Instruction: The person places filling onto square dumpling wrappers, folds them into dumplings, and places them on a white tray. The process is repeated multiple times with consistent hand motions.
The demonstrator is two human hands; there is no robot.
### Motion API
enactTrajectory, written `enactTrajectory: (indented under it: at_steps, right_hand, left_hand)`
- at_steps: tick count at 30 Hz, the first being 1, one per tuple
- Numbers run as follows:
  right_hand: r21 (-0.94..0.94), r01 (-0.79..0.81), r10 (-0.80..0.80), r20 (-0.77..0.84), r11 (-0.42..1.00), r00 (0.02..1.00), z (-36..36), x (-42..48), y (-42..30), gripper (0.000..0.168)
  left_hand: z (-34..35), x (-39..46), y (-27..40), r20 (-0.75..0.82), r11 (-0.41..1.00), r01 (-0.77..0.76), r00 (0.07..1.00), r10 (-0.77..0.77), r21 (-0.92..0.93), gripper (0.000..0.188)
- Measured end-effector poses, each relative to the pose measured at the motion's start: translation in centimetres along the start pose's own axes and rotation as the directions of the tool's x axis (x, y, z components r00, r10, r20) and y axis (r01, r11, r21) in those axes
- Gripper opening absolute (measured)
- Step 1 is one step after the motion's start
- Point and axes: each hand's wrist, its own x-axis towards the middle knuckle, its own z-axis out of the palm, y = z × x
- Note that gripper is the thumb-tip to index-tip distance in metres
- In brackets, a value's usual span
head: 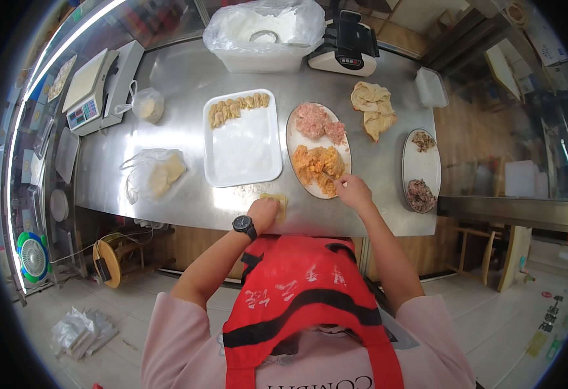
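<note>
My left hand (263, 215), with a black watch on the wrist, is at the table's front edge against a few thin yellowish dough wrappers (282, 200). Its fingers are curled and mostly hidden. At the lower right rim of an oval white plate (308, 187), my right hand (355, 192) pinches a thin utensil (330, 177) whose tip is in the orange-yellow filling (315, 160). Pink minced meat (311, 120) fills the plate's far half. Left of it, a white rectangular tray (242, 155) holds several folded dumplings (224, 113) along its far end.
On the steel table (181, 97) are a digital scale (88, 95), bagged dough (148, 106), bagged wrappers (166, 174), a plastic-lined flour bin (264, 58), a black-and-white appliance (347, 48), stacked dough sheets (374, 104), a clear container (431, 87) and an oval plate (421, 163) with two minced fillings.
</note>
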Motion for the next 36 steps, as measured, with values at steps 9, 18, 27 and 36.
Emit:
enactTrajectory:
  at_steps: [9, 18, 27, 36]
  right_hand:
    - [-0.086, -0.031, 0.043, 0.138, 0.996, 0.989, 0.4, 0.4, 1.7, 0.029]
    - [-0.002, -0.017, 0.017, 0.249, 1.0, 0.968, 1.6, -0.1, 2.1, 0.033]
    - [0.124, 0.007, -0.03, 0.186, 0.992, 0.982, 3.8, -1.2, 3.3, 0.036]
    - [0.458, 0.037, -0.105, 0.123, 0.888, 0.987, 7.8, -3.7, 3.7, 0.03]
  left_hand:
    - [-2.0, -0.5, -0.3, -0.117, 0.954, 0.119, 0.981, -0.156, -0.275, 0.018]
    - [2.6, 0.0, -4.8, 0.082, -0.463, -0.055, 0.959, -0.27, -0.885, 0.023]
    - [4.5, 3.5, 3.5, 0.324, -0.423, 0.103, 0.808, -0.492, -0.9, 0.036]
    - [4.5, 7.2, 7.3, 0.339, -0.332, 0.16, 0.721, -0.604, -0.93, 0.047]
